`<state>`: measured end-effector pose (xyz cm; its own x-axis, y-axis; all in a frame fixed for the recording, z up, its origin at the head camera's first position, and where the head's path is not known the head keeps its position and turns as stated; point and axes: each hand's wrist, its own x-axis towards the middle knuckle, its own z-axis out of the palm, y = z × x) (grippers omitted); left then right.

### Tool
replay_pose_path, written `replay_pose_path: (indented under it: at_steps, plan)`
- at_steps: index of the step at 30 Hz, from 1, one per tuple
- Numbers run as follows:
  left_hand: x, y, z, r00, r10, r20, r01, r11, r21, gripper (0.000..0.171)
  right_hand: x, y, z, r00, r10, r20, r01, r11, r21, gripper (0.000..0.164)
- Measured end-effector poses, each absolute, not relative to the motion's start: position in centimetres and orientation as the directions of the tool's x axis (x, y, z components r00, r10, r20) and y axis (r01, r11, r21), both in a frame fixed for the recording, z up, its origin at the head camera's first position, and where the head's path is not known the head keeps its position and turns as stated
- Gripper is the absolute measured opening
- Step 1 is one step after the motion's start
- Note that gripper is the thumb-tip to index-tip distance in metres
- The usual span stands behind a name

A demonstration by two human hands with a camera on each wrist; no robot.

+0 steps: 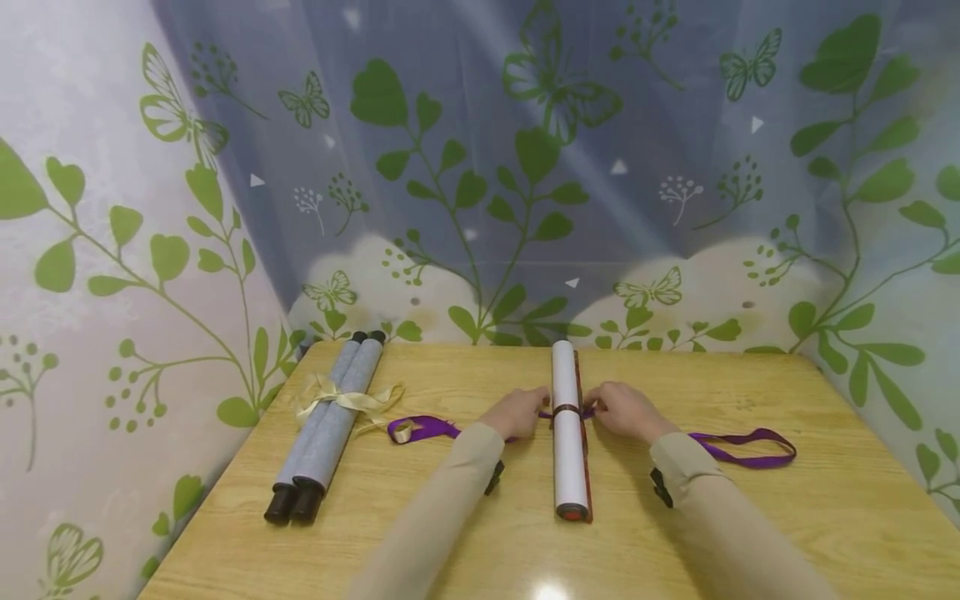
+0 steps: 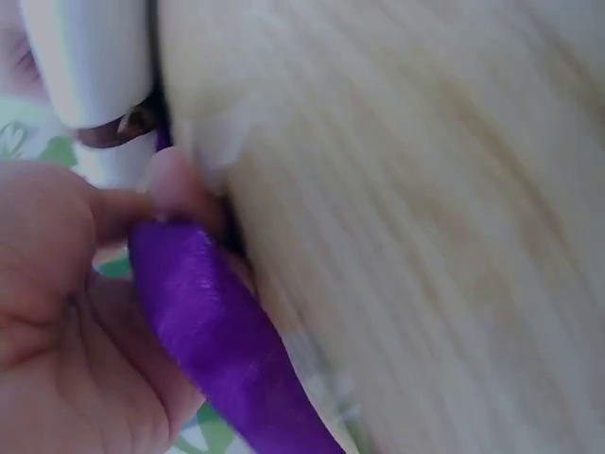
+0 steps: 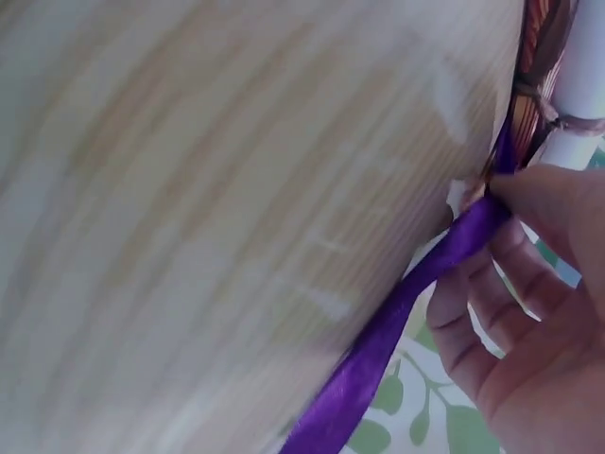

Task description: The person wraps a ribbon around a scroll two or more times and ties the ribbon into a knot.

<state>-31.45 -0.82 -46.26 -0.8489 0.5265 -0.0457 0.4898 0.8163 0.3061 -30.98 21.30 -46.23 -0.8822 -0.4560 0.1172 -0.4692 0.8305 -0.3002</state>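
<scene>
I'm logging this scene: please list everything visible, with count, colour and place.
Table: one, yellow wood-grain, foreground.
White roll: one, white, mid-table.
Band: one, brown, around it.
Slatted piece: one, reddish, along the roll's right.
Purple ribbon: probably one, purple, either side of the roll, middle hidden.
Grey rolls: two, grey, black-ended, table's left.
Cream ribbon: one, cream, tied around them.
Backdrop: count unclear, blue, white, green, behind the table.
Left hand: one, pinching purple ribbon, left of the roll.
Right hand: one, pinching purple ribbon, right of the roll.
Sleeves: two, beige, behind the hands.
Wrist devices: two, black, beside the sleeves.
</scene>
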Motion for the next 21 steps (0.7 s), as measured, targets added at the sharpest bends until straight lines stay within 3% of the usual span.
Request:
replay_pose_path:
  at_steps: [7, 13, 21]
  plan:
    - [-31.8, -2.5, -46.0, -0.838, 0.545, 0.004, 0.514, 0.788, 0.338, 0.015, -30.0, 22.3, -45.8, -0.917, -0.393, 0.072, -0.396, 0.874, -0.281, 0.012]
    - [-32.1, -3.4, -45.9, -0.848, 0.528, 0.048, 0.514, 0.797, 0.318, 0.017, -29.9, 22.7, -45.6, -0.924, -0.371, 0.09, -0.381, 0.9, -0.212, 0.008]
    - [-32.4, -4.3, -45.3, -0.884, 0.443, 0.148, 0.456, 0.888, 0.064, 0.013, -29.9, 23.4, -45.3, -0.95, -0.293, 0.106, -0.304, 0.946, -0.114, 0.009]
